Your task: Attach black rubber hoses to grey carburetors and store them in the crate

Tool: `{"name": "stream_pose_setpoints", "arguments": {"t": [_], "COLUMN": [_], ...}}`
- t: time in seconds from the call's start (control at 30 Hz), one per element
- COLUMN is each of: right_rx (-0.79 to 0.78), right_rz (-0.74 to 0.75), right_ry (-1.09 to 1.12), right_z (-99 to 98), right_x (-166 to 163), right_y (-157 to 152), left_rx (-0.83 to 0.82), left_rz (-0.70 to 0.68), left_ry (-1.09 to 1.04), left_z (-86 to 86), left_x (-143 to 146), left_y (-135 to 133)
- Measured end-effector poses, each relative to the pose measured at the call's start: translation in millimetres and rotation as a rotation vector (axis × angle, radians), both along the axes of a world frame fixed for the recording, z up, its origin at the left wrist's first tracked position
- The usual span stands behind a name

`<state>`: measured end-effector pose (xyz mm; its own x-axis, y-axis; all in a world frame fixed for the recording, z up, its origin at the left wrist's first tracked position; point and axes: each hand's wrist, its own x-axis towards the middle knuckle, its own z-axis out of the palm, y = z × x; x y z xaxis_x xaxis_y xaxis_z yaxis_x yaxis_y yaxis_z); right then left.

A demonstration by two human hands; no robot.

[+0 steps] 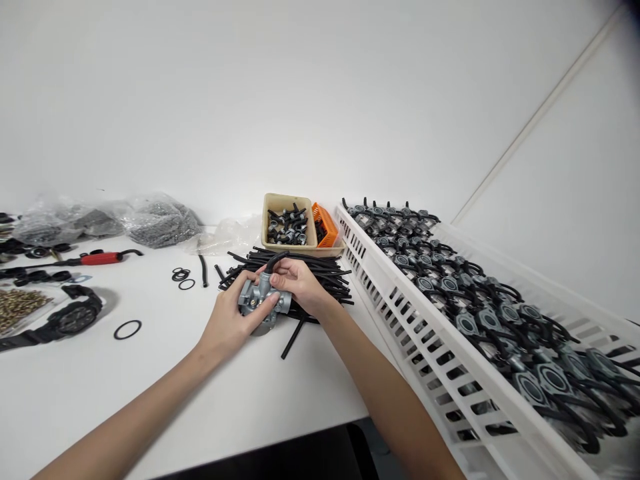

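Observation:
My left hand (231,319) is closed around a silver metal carburetor (259,293), just above the table. On top of the carburetor sits a black bent rubber boot (275,261), tilted to the right. From the other side, my right hand (301,285) grips the carburetor near the boot's base, thumb against the metal body. Some of its fingers are hidden behind the part. A pile of short black rubber hoses (325,268) lies right behind and under my hands, with one loose hose (293,340) sticking out towards me.
A white slotted crate (400,293) full of carburetors stands on the right. Behind the hoses are a beige bin (289,249) of small parts and an orange basket (326,223). Leftward lie a black O-ring (127,329), a watch (75,319), a red-handled tool (101,259) and plastic bags (160,220).

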<state>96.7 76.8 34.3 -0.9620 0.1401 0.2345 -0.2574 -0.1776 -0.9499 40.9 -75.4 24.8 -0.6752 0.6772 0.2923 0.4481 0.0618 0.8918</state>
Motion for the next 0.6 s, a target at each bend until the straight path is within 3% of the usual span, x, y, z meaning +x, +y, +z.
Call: {"name": "stream_pose_setpoints", "arguments": {"t": [0.17, 0.33, 0.47, 0.6], "right_rx": [0.026, -0.058, -0.033, 0.027], "right_rz": [0.03, -0.004, -0.001, 0.05], "right_ry": [-0.002, 0.005, 0.075, 0.112], "right_z": [4.9, 5.6, 2.0, -0.2], "right_x": [3.8, 3.1, 1.2, 1.5], "right_y": [-2.3, -1.2, 1.7, 4.1], "left_rx": [0.096, 0.303, 0.261, 0.215], "left_rz": [-0.04, -0.223, -0.334, -0.527], "left_ry": [-0.098, -0.584, -0.927, -1.059], "left_z": [-3.4, -6.7, -5.2, -8.4], "left_x": [-5.5, -9.1, -6.7, -7.1], "left_y": [0.6, 2.3, -0.2, -2.7]}}
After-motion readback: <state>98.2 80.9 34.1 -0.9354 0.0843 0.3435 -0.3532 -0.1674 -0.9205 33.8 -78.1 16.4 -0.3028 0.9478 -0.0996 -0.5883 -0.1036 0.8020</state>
